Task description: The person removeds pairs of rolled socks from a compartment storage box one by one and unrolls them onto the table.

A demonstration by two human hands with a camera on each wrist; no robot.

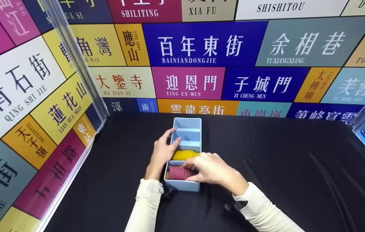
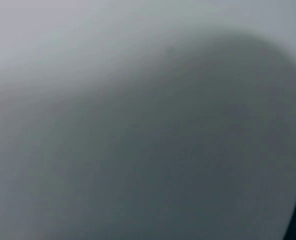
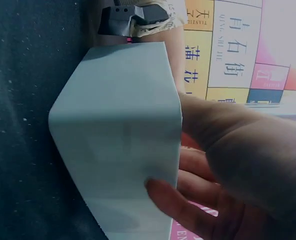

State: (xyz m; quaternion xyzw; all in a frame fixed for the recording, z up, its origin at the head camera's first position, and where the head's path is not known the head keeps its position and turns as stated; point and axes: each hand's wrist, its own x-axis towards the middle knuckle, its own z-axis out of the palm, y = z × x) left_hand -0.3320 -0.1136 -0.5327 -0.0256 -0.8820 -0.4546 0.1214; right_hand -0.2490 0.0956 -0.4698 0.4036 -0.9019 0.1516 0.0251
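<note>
A long light-blue divided box (image 1: 182, 186) lies on the black cloth. In its nearest compartment is a dark red rolled cloth (image 1: 178, 173), with a bit of yellow showing beside it. My right hand (image 1: 216, 169) reaches over the box's right wall and pinches the red roll between thumb and fingers. A yellow rolled cloth (image 1: 182, 155) fills the compartment behind. My left hand (image 1: 163, 149) holds the box's left rim farther back, its thumb over the edge. In the right wrist view, the fingers (image 3: 188, 210) of my right hand hang beside the box wall (image 3: 123, 150).
Beyond the yellow roll, the box has further compartments split by dividers (image 1: 188, 130). Black cloth (image 1: 266, 167) covers the table, with creases on the right. Panels of colourful street-name signs (image 1: 201, 42) stand behind and at the left. A blurred pale surface (image 2: 148, 150) fills the left wrist view.
</note>
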